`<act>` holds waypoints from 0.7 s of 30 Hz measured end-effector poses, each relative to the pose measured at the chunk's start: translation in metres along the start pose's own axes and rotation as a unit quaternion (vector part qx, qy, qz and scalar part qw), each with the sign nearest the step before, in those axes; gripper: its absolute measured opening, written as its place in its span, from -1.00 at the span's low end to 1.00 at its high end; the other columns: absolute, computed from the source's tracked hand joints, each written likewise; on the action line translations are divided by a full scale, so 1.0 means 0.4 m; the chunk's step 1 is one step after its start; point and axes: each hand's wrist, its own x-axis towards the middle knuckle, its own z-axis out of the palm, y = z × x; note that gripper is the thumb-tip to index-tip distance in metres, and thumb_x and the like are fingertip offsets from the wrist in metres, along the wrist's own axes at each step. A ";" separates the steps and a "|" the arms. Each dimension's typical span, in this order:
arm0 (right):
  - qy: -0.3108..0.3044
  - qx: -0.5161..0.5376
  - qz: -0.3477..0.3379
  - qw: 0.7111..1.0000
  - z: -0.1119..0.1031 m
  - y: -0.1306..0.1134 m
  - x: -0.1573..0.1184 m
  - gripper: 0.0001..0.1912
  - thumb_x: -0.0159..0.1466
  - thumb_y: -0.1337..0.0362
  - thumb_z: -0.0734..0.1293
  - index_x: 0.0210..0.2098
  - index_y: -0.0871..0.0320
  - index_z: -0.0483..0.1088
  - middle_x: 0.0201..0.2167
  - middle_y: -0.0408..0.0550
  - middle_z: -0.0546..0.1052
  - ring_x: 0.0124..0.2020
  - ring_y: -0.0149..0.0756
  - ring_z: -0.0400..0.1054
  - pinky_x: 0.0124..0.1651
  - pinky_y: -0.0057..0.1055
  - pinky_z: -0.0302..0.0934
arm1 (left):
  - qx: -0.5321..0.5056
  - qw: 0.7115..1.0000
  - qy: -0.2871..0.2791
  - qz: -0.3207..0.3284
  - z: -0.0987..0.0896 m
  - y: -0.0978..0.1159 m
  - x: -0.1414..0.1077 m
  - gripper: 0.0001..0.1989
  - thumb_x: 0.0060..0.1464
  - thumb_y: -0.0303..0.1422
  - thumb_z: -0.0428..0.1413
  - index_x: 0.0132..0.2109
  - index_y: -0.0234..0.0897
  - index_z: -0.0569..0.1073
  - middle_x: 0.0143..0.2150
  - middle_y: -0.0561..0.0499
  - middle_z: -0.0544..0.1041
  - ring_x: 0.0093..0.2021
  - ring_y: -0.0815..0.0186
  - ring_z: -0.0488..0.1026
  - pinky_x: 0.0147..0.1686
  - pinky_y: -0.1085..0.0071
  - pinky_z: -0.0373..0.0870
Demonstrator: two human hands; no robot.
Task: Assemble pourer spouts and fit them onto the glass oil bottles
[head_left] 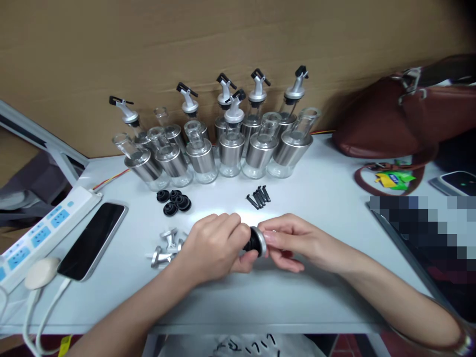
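Note:
My left hand [219, 245] is closed around a ribbed black stopper [254, 241]. The stopper sits against the wide silver base of a pourer head [261, 241], which the fingers of my right hand [288, 241] pinch from the other side. The rest of the pourer head is hidden by my right fingers. Beside my left hand lie several loose silver pourer heads [169, 245]. Several black stoppers [174, 202] are grouped farther back. Beyond my hands is a small bunch of black levers [259, 197].
Two rows of glass bottles with steel sleeves [201, 158] stand at the back, some topped with pourers. A phone [92, 240] and power strip [44, 233] lie at left. At right are a brown bag [386, 116], a green-yellow packet [396, 179] and a dark, partly blurred device [405, 253].

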 end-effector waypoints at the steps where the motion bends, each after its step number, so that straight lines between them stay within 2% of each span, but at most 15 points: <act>1: -0.002 0.011 0.004 1.000 -0.001 0.002 0.002 -0.58 0.23 -0.03 0.31 -0.51 0.20 0.28 -0.79 -0.33 0.23 -0.77 -0.60 -0.06 -0.67 -0.54 -0.21 | -0.004 1.000 0.006 0.005 0.001 0.000 0.000 -0.59 0.29 -0.26 -0.24 -0.47 -0.24 0.29 -0.59 0.08 0.23 -0.59 0.35 0.10 -0.58 0.41 0.05; 5: 0.004 0.069 0.000 0.998 0.014 0.009 0.002 -0.62 0.23 0.01 0.33 -0.48 0.22 0.31 -0.79 -0.36 0.19 -0.77 -0.61 -0.10 -0.68 -0.53 -0.26 | -0.006 0.999 0.038 0.010 -0.008 0.004 0.010 -0.59 0.30 -0.32 -0.25 -0.53 -0.22 0.21 -0.65 0.13 0.15 -0.63 0.37 0.00 -0.60 0.41 0.02; 8: 0.025 0.072 -0.023 0.997 0.039 0.003 -0.005 -0.62 0.26 0.00 0.31 -0.45 0.21 0.31 -0.76 -0.35 0.19 -0.75 -0.59 -0.09 -0.65 -0.53 -0.23 | -0.029 0.998 0.056 -0.003 -0.022 0.006 0.018 -0.56 0.32 -0.31 -0.28 -0.54 -0.22 0.18 -0.67 0.14 0.14 -0.64 0.39 -0.01 -0.60 0.42 0.03; 11: 0.054 0.010 -0.056 0.997 0.062 -0.013 -0.016 -0.58 0.28 -0.06 0.28 -0.43 0.20 0.31 -0.71 -0.31 0.21 -0.70 -0.56 -0.03 -0.60 -0.51 -0.13 | -0.047 0.996 0.074 -0.020 -0.030 0.005 0.019 -0.53 0.34 -0.25 -0.32 -0.54 -0.21 0.17 -0.67 0.14 0.14 -0.65 0.39 -0.01 -0.59 0.42 0.04; 14: 0.100 -0.122 -0.096 0.983 0.071 -0.028 -0.025 -0.57 0.34 -0.05 0.20 -0.41 0.20 0.34 -0.66 -0.26 0.22 -0.63 -0.51 0.06 -0.54 -0.50 -0.01 | -0.060 0.994 0.086 -0.033 -0.033 0.004 0.015 -0.53 0.34 -0.22 -0.32 -0.52 -0.21 0.15 -0.67 0.15 0.16 -0.66 0.41 0.01 -0.60 0.43 0.05; 16: 0.133 -0.253 -0.162 0.944 0.068 -0.032 -0.028 -0.61 0.39 0.03 0.15 -0.38 0.19 0.36 -0.61 -0.21 0.31 -0.58 -0.47 0.15 -0.49 -0.50 0.06 | -0.067 0.993 0.086 -0.041 -0.035 0.005 0.013 -0.55 0.35 -0.21 -0.32 -0.50 -0.21 0.15 -0.67 0.15 0.17 -0.66 0.41 0.04 -0.61 0.45 0.06; 17: 0.147 -0.324 -0.211 0.911 0.065 -0.033 -0.028 -0.63 0.40 0.08 0.14 -0.36 0.18 0.37 -0.57 -0.18 0.37 -0.55 -0.45 0.20 -0.46 -0.50 0.09 | -0.070 0.993 0.085 -0.046 -0.036 0.005 0.012 -0.56 0.35 -0.21 -0.32 -0.49 -0.20 0.15 -0.66 0.15 0.17 -0.66 0.41 0.07 -0.61 0.46 0.07; 19: 0.168 -0.451 -0.311 0.820 0.057 -0.031 -0.027 -0.66 0.44 0.16 0.10 -0.31 0.19 0.38 -0.53 -0.13 0.44 -0.51 -0.43 0.25 -0.41 -0.49 0.12 | -0.077 0.992 0.080 -0.057 -0.039 0.007 0.009 -0.59 0.35 -0.20 -0.31 -0.46 -0.20 0.16 -0.65 0.14 0.18 -0.66 0.40 0.10 -0.61 0.46 0.10; 21: 0.186 -0.547 -0.370 0.727 0.050 -0.028 -0.025 -0.63 0.46 0.20 0.06 -0.31 0.21 0.38 -0.56 -0.13 0.43 -0.53 -0.42 0.23 -0.42 -0.46 0.09 | -0.092 0.991 0.069 -0.071 -0.041 0.010 0.007 -0.60 0.35 -0.20 -0.33 -0.44 -0.19 0.14 -0.64 0.14 0.17 -0.65 0.39 0.12 -0.61 0.46 0.12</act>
